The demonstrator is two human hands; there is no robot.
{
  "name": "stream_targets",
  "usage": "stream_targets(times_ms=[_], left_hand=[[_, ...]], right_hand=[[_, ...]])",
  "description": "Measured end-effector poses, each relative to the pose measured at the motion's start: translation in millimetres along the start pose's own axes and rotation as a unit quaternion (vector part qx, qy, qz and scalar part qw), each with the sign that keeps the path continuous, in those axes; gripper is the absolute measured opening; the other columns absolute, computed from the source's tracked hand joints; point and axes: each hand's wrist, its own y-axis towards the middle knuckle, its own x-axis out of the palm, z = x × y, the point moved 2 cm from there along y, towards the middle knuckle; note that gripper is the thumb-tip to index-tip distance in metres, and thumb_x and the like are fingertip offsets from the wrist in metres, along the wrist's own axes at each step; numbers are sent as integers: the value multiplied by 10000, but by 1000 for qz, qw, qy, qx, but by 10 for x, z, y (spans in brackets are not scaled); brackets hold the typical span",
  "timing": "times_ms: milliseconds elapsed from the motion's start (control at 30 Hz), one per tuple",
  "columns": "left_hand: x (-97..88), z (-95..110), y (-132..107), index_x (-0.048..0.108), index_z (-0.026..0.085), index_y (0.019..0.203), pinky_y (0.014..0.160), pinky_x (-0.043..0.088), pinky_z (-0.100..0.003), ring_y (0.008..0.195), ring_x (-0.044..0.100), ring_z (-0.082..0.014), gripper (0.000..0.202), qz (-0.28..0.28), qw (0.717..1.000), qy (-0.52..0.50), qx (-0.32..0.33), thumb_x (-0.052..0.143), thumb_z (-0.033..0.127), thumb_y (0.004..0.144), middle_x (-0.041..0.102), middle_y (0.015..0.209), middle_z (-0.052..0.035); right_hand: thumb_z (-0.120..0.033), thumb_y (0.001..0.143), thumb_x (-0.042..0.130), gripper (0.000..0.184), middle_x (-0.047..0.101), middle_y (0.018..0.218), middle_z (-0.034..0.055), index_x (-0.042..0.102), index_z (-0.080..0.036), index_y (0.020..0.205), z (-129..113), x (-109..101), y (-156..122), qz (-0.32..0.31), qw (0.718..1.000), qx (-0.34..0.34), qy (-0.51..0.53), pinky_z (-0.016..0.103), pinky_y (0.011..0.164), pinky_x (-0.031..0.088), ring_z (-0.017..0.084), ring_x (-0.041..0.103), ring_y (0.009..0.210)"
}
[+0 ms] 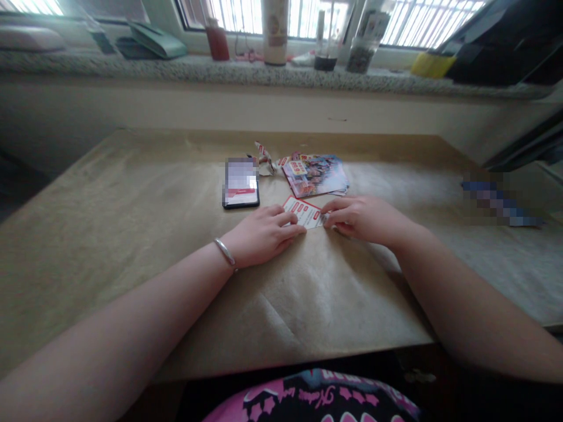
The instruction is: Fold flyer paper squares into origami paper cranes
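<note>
A small white card with red print (pixel 310 217) lies on the covered table in front of me. My left hand (pixel 264 234) rests on its left side with the fingers stretched out flat. At the card's right edge, my right hand (pixel 358 218) has its thumb and fingers closed on the paper. Just beyond the card sits a stack of colourful printed cards (pixel 319 174). Crumpled white and red paper (pixel 266 164) lies left of that stack. A phone (pixel 241 184) with a lit screen is beyond my left hand.
A tan cover (pixel 145 211) spreads over the table. At the right lies a blurred blue strip (pixel 501 202). Along the back, a granite windowsill (pixel 176 65) bears a red bottle (pixel 217 41), a tall container (pixel 275 32), a green case (pixel 158 41) and a yellow object (pixel 433 64).
</note>
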Motion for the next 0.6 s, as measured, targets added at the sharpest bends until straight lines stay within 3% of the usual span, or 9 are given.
stream_targets(times_ms=[600], left_hand=[[23,-18,-10,611,232,1224,926,459,-349,1036,545,-213,313,11,1000,-4,9,426,263,974,632,1139,-66]], right_hand=[[-114,810,573,261,733,1125,-32,759,-278,892,163,-71,-73,-44,998,36,-8,276,736,495,171,692,919]])
